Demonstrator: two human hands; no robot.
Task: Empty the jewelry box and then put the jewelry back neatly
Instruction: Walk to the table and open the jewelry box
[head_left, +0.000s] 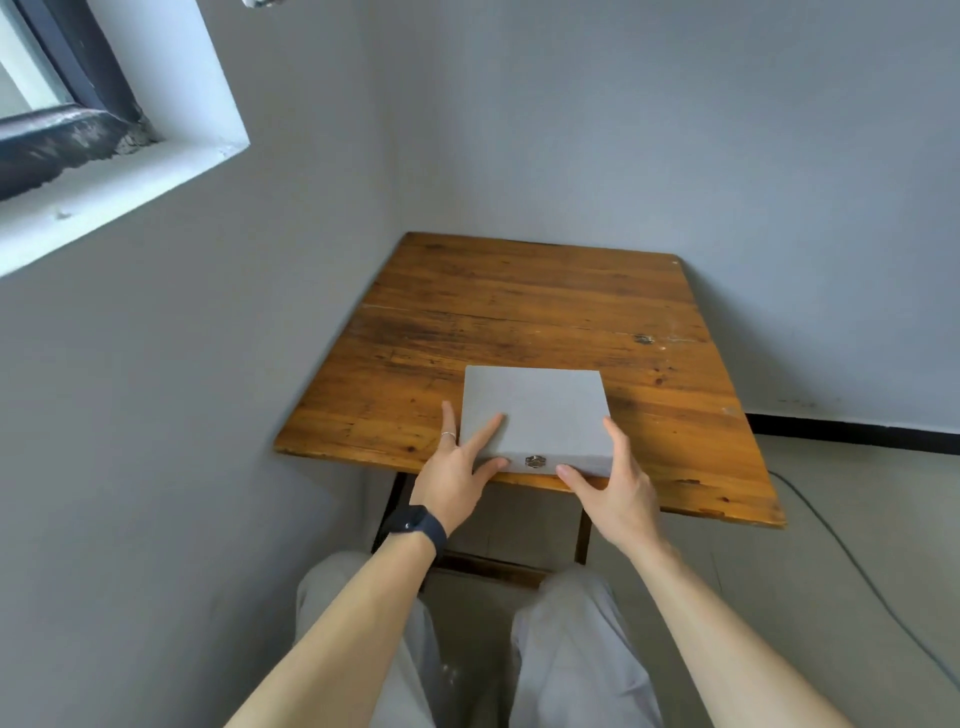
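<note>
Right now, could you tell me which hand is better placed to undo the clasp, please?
Probably the right hand: its thumb sits beside the clasp, while the left hand rests flat on the box lid.

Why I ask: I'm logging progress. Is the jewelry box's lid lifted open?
No, the jewelry box sits with its lid flat and closed, the left hand and the right hand at its near corners.

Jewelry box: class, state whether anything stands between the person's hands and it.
Nothing visible does. The left hand and right hand both touch the closed jewelry box on the table; its front clasp sits uncovered between them.
</note>
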